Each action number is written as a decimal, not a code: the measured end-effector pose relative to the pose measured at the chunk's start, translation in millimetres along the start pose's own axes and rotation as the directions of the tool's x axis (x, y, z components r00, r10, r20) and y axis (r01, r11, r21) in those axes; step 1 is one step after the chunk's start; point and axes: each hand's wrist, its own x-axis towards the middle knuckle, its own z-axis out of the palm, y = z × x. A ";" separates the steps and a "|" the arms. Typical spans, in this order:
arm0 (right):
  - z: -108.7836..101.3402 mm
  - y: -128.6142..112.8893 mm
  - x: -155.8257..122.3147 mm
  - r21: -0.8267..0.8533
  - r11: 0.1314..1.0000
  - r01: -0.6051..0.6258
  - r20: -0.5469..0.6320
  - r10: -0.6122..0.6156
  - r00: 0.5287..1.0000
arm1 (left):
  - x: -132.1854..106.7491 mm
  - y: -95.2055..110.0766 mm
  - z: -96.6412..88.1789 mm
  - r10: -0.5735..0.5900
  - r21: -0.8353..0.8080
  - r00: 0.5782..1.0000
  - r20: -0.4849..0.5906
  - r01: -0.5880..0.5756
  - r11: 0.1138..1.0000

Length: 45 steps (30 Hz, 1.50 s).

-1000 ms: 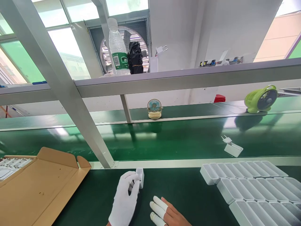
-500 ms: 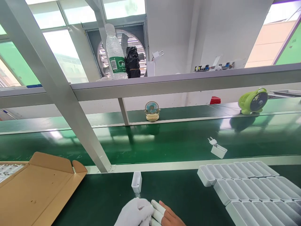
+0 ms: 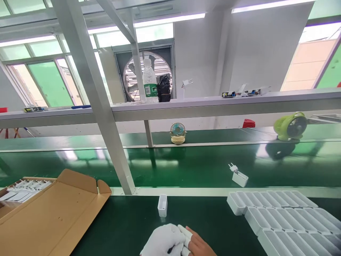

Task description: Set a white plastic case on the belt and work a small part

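Hands [image 3: 177, 241] together (grip unclear); small tray [image 3: 162, 205] ahead, tray rows [image 3: 282, 213] right.

So the left hand [image 3: 163, 241] isn't on the little white tray [image 3: 162, 205] anymore, it's pulled back low and now touches the right hand [image 3: 197, 244]. Tray stands alone on the worktop [image 3: 128, 227], and the view's tipped up a bit.

At the near edge of the green desk [image 3: 119, 227], the white-gloved left hand [image 3: 163, 243] and the bare right hand [image 3: 198, 245], its fingertips in white cots, touch each other. Just beyond them a small white case [image 3: 162, 205] stands upright, apart from both. White trays [image 3: 282, 217] fill the right end; an open cardboard box [image 3: 53, 213] covers the left end.
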 end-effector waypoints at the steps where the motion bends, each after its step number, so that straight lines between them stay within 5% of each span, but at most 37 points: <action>1: -4.0 -3.3 3.9 -0.020 1.000 0.016 0.014 -0.015 1.000 | -0.5 -0.1 1.8 0.000 -0.007 1.000 0.015 0.001 1.000; 7: -59.1 -25.2 32.0 -0.039 0.999 0.025 0.317 -0.011 0.949 | 5.8 -9.1 7.0 -0.016 -0.022 0.994 0.107 0.019 1.000; 11: -78.6 -31.9 40.5 -0.064 0.998 -0.018 0.311 0.037 0.950 | 9.1 -24.0 11.5 0.015 0.016 0.998 0.059 -0.016 1.000; 25: -71.8 -25.7 36.0 -0.029 0.999 -0.021 0.283 0.028 0.959 | 23.4 -25.6 25.3 0.025 0.017 0.999 -0.044 -0.024 1.000; 30: -73.3 -25.4 37.6 0.047 0.997 -0.055 0.239 0.043 0.970 | 53.1 11.2 33.2 0.119 0.004 0.992 0.038 -0.120 0.993; 37: -55.9 -25.4 29.0 0.071 0.978 -0.196 0.281 0.169 0.945 | 89.2 74.3 65.0 0.173 -0.065 0.939 0.298 -0.161 0.985; 45: -68.2 -25.6 31.9 0.045 0.995 -0.090 0.335 0.070 0.940 | 78.1 56.3 66.8 0.051 -0.145 0.962 0.268 -0.012 0.989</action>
